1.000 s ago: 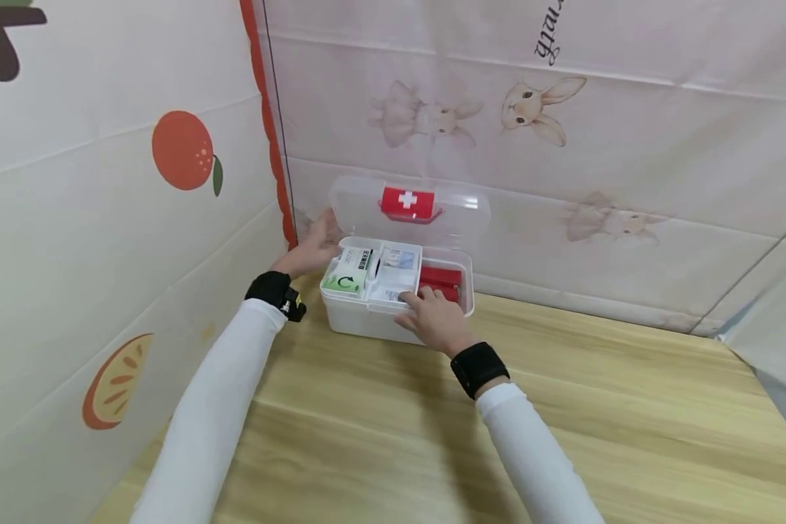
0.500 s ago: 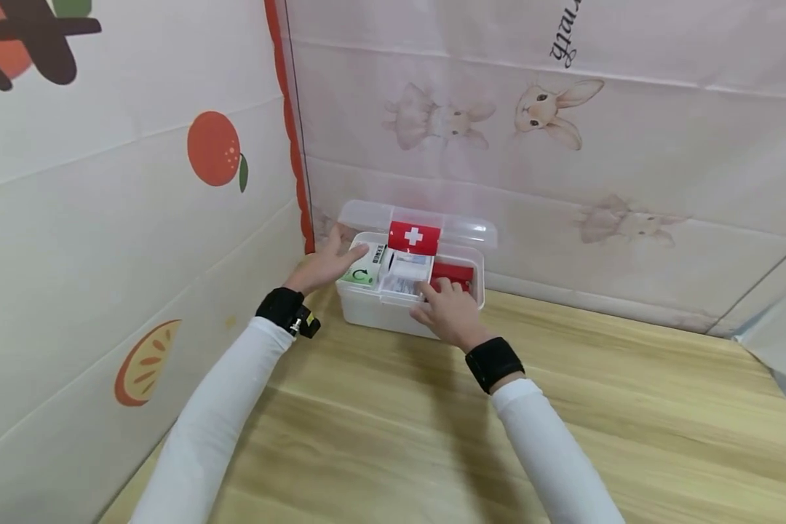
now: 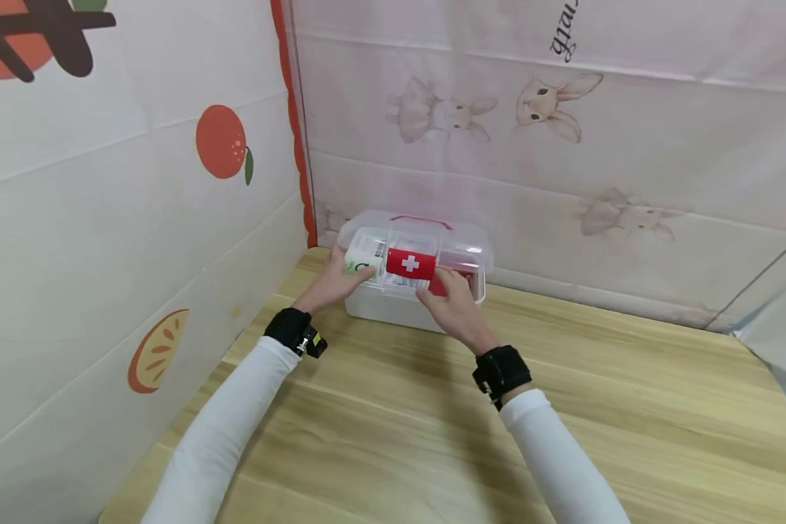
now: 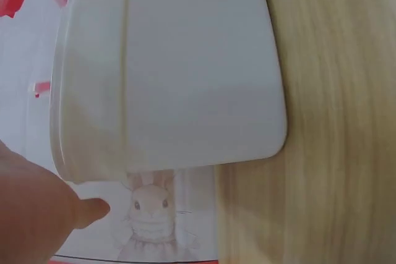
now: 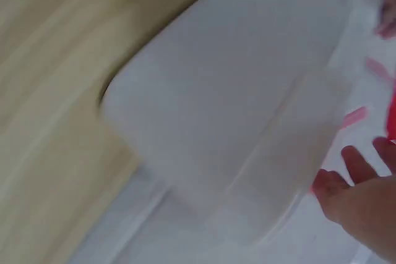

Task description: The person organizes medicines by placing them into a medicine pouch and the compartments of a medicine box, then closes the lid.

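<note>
A white first aid box stands on the table against the back wall, its clear lid hinged at the rear and tilted low over the tub. On the lid's front is a red label with a white cross. Through the clear plastic show a green and white carton at left and a red item at right. My left hand lies along the lid's left side, thumb stretched over the front. My right hand has its fingers at the lid's front edge, right by the label; they look loosely bent in the right wrist view.
A wood-grain table spreads in front of the box. A fabric wall with fruit prints rises close at left, and a pink wall with rabbit prints stands right behind the box.
The lid has swung forward and down from standing upright to low over the box. My left hand came from behind the lid to its left side; my right hand moved up slightly towards the label.
</note>
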Demonstrator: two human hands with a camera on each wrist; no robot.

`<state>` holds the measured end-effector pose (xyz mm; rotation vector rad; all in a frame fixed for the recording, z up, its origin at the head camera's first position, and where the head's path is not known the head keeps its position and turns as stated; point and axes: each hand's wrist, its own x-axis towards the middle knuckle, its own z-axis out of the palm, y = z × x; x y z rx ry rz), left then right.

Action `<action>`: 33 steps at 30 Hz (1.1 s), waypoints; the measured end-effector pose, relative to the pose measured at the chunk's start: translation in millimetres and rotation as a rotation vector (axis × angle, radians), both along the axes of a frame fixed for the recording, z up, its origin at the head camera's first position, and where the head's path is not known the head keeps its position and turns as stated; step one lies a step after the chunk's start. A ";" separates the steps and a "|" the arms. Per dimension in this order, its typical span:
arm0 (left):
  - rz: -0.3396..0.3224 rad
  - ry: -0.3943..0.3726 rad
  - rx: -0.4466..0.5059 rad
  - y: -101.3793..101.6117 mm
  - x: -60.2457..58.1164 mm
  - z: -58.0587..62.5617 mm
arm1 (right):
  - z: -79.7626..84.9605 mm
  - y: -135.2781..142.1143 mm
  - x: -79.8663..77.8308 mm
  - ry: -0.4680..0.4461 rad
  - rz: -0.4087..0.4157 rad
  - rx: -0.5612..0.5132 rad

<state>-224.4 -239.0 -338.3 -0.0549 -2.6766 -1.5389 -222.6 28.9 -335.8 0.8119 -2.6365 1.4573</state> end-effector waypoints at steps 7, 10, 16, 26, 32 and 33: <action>0.022 0.071 -0.071 -2.7 11.6 -12.9 | 9.0 -10.3 28.2 -0.088 -0.123 -0.040; 0.044 0.082 -0.140 -2.7 18.5 -19.9 | 10.2 -6.5 37.4 -0.071 -0.121 -0.001; 0.065 0.096 -0.221 -1.7 35.1 -33.0 | 4.9 3.1 48.2 0.041 -0.150 0.000; 0.064 0.120 -0.214 7.4 45.6 -38.3 | -19.9 35.1 35.4 0.557 -0.210 0.041; 0.099 0.238 -0.210 9.2 45.2 -37.5 | -30.5 32.8 41.1 0.375 -0.133 0.048; 0.104 0.256 -0.214 9.7 44.8 -37.7 | -30.0 28.4 43.0 0.247 -0.086 0.009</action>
